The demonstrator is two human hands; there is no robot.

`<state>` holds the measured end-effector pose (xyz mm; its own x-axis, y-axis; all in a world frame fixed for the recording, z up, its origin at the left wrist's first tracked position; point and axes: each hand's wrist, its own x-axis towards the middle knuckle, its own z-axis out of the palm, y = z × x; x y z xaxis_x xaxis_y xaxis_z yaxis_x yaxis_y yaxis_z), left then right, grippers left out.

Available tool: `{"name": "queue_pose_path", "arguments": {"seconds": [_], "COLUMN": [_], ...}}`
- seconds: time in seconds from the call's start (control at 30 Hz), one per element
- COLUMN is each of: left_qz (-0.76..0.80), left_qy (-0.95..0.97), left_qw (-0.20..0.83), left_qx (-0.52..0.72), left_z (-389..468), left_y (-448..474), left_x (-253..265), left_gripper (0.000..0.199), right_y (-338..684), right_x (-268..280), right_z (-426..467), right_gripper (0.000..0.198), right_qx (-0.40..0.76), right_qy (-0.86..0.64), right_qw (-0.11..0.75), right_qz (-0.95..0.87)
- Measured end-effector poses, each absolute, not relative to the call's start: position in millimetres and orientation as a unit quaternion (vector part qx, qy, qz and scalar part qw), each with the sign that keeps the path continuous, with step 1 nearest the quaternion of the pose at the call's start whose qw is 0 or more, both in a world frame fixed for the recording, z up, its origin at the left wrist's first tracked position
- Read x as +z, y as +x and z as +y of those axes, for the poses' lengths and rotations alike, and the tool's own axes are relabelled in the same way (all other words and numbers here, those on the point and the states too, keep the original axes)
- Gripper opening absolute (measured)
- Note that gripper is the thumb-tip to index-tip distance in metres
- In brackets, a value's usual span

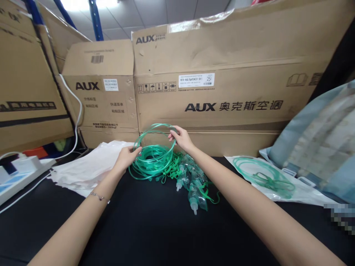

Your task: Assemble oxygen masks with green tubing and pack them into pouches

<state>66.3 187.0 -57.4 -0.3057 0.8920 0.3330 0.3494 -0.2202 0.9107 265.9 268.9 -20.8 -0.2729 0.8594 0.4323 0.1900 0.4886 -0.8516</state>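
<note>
A coil of clear green tubing (156, 126) is held up in a loop between my two hands. My left hand (128, 157) pinches its left side, and my right hand (179, 137) grips the upper right side with curled fingers. Right below, more coiled green tubing (151, 171) lies piled on the black table. Against the pile's right side rest several clear green oxygen masks (194, 186) with white connectors and bright green straps (173, 166). Where the held loop parts from the pile I cannot tell.
White plastic bags (91, 166) lie stacked at left, near a power strip (26, 166) with a white cable. Bagged green tubing (263, 177) lies at right, beside a light blue bag (313, 140). Large AUX cardboard boxes (235, 88) stand behind the black table (133, 221).
</note>
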Motion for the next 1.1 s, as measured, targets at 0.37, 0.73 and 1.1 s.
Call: {"name": "queue_pose_path", "arguments": {"seconds": [0.37, 0.73, 1.1], "left_qz": [0.385, 0.417, 0.409], "left_qy": [0.481, 0.518, 0.576], "left_qw": [0.343, 0.297, 0.51], "left_qx": [0.709, 0.685, 0.491], "left_z": [176.1, 170.8, 120.5], "left_y": [77.4, 82.3, 136.7], "left_x": [-40.2, -36.7, -27.5], "left_gripper": [0.026, 0.029, 0.026], "right_y": [256.9, 253.4, 337.2], "right_x": [-35.0, 3.1, 21.6], "right_z": [266.9, 251.9, 159.5], "right_gripper": [0.021, 0.013, 0.009], "right_qx": [0.436, 0.504, 0.499], "right_qy": [-0.368, -0.306, -0.268], "right_qw": [0.417, 0.491, 0.521], "right_qz": [-0.708, -0.642, -0.639]}}
